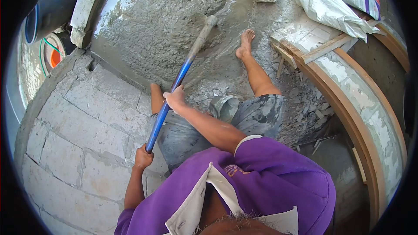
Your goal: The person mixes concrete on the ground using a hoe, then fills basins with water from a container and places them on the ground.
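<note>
Both my hands grip the blue handle of a hoe [186, 68]. My left hand [143, 157] is closed round the handle's lower end, near the block wall at the left of the picture. Farther up the handle, my right hand [175, 98] holds it near its middle; which arm is which is judged from the crossed view and is not certain. The hoe's head lies in wet grey mortar [156, 16] spread over the floor, and its blade is partly covered by the mix.
A concrete block wall [94, 130] runs along the left. Beyond it are a black barrel [55, 13] and a bucket [52, 52]. Rubble [303, 104] and a timber-edged block wall [359, 98] lie at the right, with white sacks [320, 3] above. A plastic bucket [225, 107] stands between my legs.
</note>
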Demonstrator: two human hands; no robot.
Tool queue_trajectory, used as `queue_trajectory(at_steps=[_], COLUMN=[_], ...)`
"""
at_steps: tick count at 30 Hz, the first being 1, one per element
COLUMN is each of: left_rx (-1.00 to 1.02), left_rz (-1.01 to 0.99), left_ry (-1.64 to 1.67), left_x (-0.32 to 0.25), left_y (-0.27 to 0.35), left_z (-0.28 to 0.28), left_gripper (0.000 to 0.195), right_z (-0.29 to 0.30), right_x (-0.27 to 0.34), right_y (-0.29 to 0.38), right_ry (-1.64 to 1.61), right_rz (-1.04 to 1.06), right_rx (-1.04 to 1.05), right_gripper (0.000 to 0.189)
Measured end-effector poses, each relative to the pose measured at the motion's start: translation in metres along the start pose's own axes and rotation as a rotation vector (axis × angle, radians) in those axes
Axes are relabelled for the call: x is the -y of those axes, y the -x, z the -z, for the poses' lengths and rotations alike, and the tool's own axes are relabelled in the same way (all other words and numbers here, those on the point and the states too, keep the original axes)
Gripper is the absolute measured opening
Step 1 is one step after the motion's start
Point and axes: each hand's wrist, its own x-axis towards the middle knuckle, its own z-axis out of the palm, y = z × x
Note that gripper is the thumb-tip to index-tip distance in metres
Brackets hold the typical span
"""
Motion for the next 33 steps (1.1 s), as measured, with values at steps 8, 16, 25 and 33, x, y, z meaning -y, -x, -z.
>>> queue_trajectory(at_steps=[8,16,25,33], left_rx=[-0.135,-0.182,-0.355,-0.145], left_rz=[-0.321,-0.396,-0.548,-0.026], left_ry=[-0.206,-0.110,-0.286,-0.265], left_x=[-0.060,-0.199,-0.189,-0.060], left_y=[-0.142,-0.240,-0.149,0.007], left_z=[-0.033,-0.046,0.019,0.041], left_gripper=[0.018,0.020,0.026,0.020], right_z=[0.073,0.166,0.135,-0.012], right_x=[0.015,0.088,0.044,0.005], right_y=[-0.105,-0.244,-0.264,-0.040], right_ry=[-0.165,-0.082,-0.208,-0.365], right_rz=[0.335,0.095,0.091,-0.080], right_rx=[-0.393,-0.433,-0.455,0.028], right_gripper=[0.041,0.060,0.019,0.049])
